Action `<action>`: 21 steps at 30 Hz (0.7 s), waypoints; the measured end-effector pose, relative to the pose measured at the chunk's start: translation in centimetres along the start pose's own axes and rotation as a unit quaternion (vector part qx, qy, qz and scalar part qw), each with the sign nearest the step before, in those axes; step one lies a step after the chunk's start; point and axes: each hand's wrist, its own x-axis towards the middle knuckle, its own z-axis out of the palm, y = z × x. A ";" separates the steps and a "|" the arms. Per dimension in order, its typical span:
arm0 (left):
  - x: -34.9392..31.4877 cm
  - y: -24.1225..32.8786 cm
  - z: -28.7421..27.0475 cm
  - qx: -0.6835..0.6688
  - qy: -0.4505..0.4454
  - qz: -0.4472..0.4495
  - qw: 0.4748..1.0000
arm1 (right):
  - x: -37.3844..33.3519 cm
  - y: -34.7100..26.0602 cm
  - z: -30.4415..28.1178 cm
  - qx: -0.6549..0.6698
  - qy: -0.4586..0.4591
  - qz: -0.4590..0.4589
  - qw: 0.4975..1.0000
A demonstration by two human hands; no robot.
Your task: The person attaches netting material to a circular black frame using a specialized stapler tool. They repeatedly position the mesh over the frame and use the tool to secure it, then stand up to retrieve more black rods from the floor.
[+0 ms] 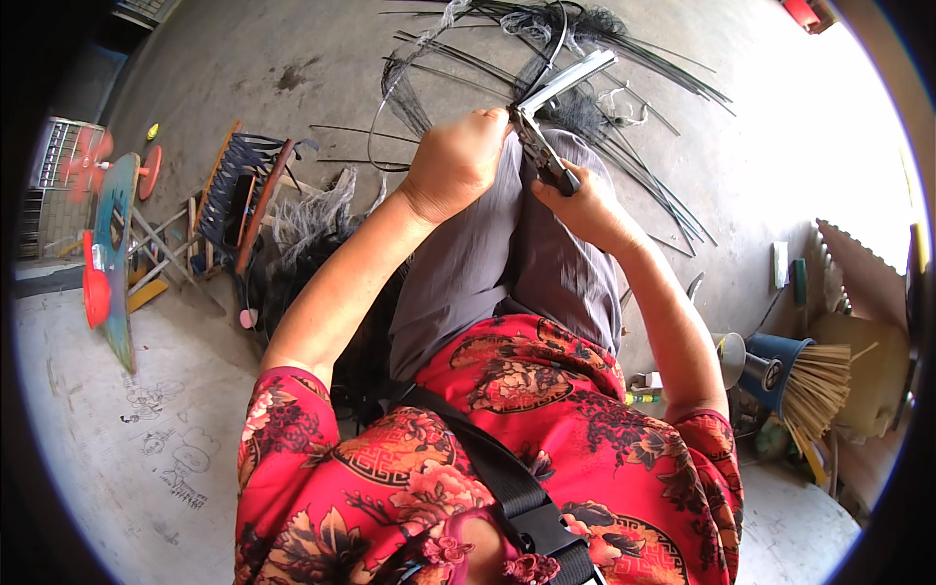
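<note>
My left hand (458,161) is closed, its fingers at the end of a thin black rod (563,34) that bends up and away in a curve. My right hand (585,205) grips the dark handle of a silver and black plier-like hand tool (544,146). The tool's two long arms spread apart in a V, and its hinge end meets the left hand's fingertips above my knees. What lies inside the left fist is mostly hidden. Beyond the tool, dark netting (595,107) is spread on the floor.
Several thin black rods (673,200) lie across the concrete floor. At left are a folding chair (234,195) with woven dark straps and a small red fan (90,161). A blue bucket (780,375) with a bundle of wooden sticks (819,385) stands at right.
</note>
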 end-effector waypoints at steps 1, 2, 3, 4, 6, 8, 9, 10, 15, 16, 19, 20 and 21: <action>0.1 -0.1 0.0 -0.004 0.004 0.010 1.000 | 0.1 0.2 -0.1 0.026 -0.039 0.038 0.998; -0.1 0.1 0.1 0.009 -0.014 -0.004 1.000 | -0.1 0.3 0.2 0.021 -0.033 0.043 0.998; -0.3 0.2 0.2 0.013 -0.026 -0.010 1.000 | 0.0 0.7 0.7 0.007 -0.021 0.045 0.999; -0.5 0.3 0.3 0.018 -0.036 -0.017 0.999 | 0.2 0.9 1.0 -0.008 -0.009 0.046 0.999; -0.6 0.5 -0.1 0.036 -0.038 -0.004 0.999 | 0.6 1.3 1.7 -0.025 0.026 0.045 0.998; -1.0 0.1 0.4 0.063 -0.040 -0.017 0.997 | 1.8 0.9 2.9 -0.045 0.100 0.029 0.993; -0.3 -1.0 1.0 0.090 -0.017 -0.016 0.996 | 2.4 0.1 2.9 -0.047 0.107 0.022 0.993; -0.7 -1.1 1.2 0.092 -0.025 -0.034 0.995 | 2.6 -0.5 3.0 -0.040 0.091 0.054 0.994; 1.5 -0.9 0.9 0.075 -0.011 -0.072 0.994 | 1.0 -2.2 -0.1 -0.090 0.078 0.017 0.993; 2.1 -0.7 0.8 0.059 0.000 -0.068 0.996 | 0.5 -2.3 -1.4 -0.150 0.075 0.010 0.986; 1.9 -2.9 1.0 0.043 0.044 -0.045 0.997 | -0.2 -4.7 -5.5 -0.214 0.006 0.080 0.973; 2.4 -4.3 0.6 0.032 0.071 -0.102 0.992 | -0.3 -3.0 -6.9 -0.188 -0.043 0.096 0.976; 3.0 -5.1 0.1 0.006 0.087 -0.124 0.988 | -1.0 -1.8 -7.8 -0.176 -0.064 0.099 0.977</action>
